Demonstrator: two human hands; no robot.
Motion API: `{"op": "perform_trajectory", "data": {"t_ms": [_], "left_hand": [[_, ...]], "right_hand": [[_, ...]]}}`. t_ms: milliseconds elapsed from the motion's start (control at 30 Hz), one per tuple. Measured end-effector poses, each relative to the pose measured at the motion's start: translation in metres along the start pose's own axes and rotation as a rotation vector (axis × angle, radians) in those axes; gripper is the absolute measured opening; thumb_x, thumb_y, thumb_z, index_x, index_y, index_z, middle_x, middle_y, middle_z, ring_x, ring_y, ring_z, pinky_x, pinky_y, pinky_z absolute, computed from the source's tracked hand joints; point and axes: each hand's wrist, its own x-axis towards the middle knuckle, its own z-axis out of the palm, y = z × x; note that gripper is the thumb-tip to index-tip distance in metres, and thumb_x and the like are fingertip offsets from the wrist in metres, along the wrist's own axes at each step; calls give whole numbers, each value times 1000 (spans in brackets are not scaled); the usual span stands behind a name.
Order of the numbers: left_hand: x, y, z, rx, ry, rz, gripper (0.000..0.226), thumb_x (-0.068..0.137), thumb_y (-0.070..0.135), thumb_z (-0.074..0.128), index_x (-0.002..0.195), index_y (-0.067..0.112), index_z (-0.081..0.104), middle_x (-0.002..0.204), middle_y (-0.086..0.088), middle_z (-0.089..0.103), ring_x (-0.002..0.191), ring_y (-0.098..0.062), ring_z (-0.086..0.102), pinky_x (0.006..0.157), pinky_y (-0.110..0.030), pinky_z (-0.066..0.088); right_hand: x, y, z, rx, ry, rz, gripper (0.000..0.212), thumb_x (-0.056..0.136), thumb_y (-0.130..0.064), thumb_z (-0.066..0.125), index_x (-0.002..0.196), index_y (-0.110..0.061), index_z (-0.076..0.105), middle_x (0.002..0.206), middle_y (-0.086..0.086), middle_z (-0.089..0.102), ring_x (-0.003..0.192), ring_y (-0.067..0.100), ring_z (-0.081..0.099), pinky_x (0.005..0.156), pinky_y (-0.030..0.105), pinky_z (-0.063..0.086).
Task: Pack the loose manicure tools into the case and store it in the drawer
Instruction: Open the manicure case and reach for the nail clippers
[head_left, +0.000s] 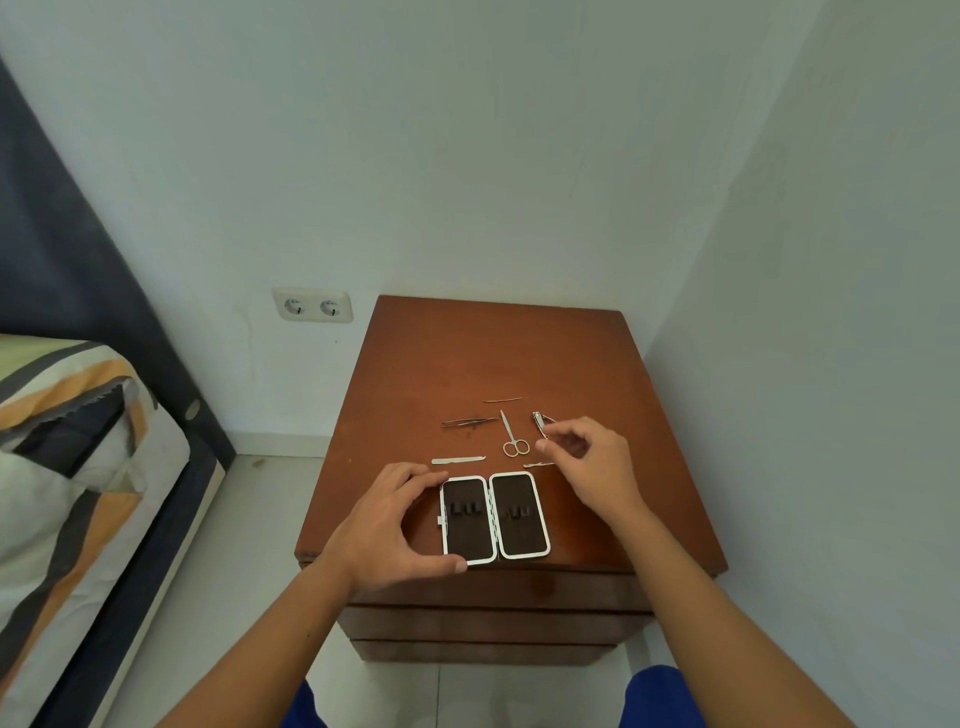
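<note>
The manicure case (494, 518) lies open flat near the front edge of the brown nightstand (498, 353), its two dark halves showing small loops. My left hand (390, 525) grips the case's left half, thumb at the near rim and fingers at the far corner. Beyond the case lie loose metal tools: a nail file (458, 460), tweezers (469, 422), small scissors (512, 436), a thin pin-like tool (503, 400), a short tool (537, 464) and a nail clipper (540, 422). My right hand (592, 460) hovers with thumb and forefinger pinched at the clipper's near end.
The nightstand has drawer fronts (493, 623) below its top, all shut. A bed (67, 457) with a striped cover stands at the left. A double wall socket (313, 305) sits on the wall behind. White walls close in at the back and right.
</note>
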Motion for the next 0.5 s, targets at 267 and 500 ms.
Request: {"op": "perform_trajectory", "data": {"t_ms": [267, 500], "left_hand": [[4, 0, -2, 2, -22, 14, 109, 60, 91, 77, 151, 42, 43, 142, 29, 36, 135, 7, 35, 111, -28, 47], [6, 0, -5, 17, -27, 29, 108, 61, 89, 78, 151, 39, 45, 141, 26, 39, 135, 4, 36, 111, -27, 45]], "right_hand": [[46, 16, 7, -123, -48, -14, 23, 86, -21, 86, 109, -24, 81, 97, -10, 67, 89, 10, 66, 82, 24, 52], [67, 21, 4, -357, -289, -124, 30, 98, -25, 72, 128, -24, 74, 105, -3, 57, 92, 12, 56, 86, 28, 45]]}}
